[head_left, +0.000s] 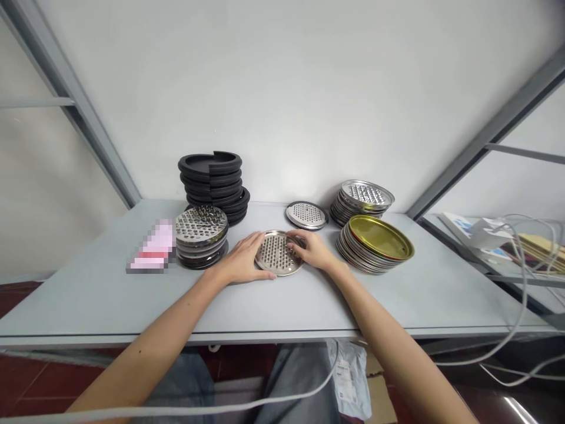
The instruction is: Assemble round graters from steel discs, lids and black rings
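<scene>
A round metal grater plate [277, 254] with rows of raised teeth lies on the table in front of me. My left hand [244, 260] holds its left side, fingers along the far rim and thumb stretched along the near rim. At the plate's upper right, my right hand [312, 249] has curled fingers over the rim. A dark curved edge shows beneath those fingertips; what it belongs to is partly hidden. Left of my left hand stands a stack of grater plates [200, 227], its top one toothed. Behind the held plate lies another grater disc [306, 214] with a black edge.
Black ring-shaped holders [210, 176] are stacked at the back left. To the right stand a stack topped by a gold lid-like disc [382, 237] and more grater plates [367, 194] behind it. A pixelated pink item [154, 244] lies left. White cables [523, 288] hang at right.
</scene>
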`<state>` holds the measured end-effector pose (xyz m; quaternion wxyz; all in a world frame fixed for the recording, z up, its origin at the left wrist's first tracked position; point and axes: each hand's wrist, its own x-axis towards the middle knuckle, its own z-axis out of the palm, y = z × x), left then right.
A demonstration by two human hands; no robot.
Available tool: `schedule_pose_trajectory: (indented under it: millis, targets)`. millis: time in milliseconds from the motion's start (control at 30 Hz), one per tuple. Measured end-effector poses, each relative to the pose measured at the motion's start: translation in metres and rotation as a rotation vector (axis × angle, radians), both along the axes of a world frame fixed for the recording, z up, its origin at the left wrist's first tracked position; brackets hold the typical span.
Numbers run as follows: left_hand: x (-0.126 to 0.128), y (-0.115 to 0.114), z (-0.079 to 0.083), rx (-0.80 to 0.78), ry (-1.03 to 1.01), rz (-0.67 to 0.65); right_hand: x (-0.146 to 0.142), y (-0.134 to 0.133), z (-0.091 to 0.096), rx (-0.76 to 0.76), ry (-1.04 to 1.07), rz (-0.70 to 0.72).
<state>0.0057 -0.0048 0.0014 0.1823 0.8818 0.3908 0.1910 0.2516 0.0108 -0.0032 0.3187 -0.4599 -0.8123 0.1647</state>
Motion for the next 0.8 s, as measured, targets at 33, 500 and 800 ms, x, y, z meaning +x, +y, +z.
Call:
schedule_pose_trajectory:
  millis: [33, 500, 800]
  targets:
    - [-0.001, 0.001, 0.000, -0.009, 0.001, 0.006, 0.000, 0.000, 0.000, -0.013, 0.019, -0.018]
    - [-0.008, 0.006, 0.002, -0.002, 0.076, 0.009, 0.013, 0.007, 0.000, 0.072, 0.085, -0.182]
    - [-0.010, 0.004, 0.003, -0.033, 0.096, 0.009, 0.026, 0.007, -0.005, 0.014, -0.269, -0.347]
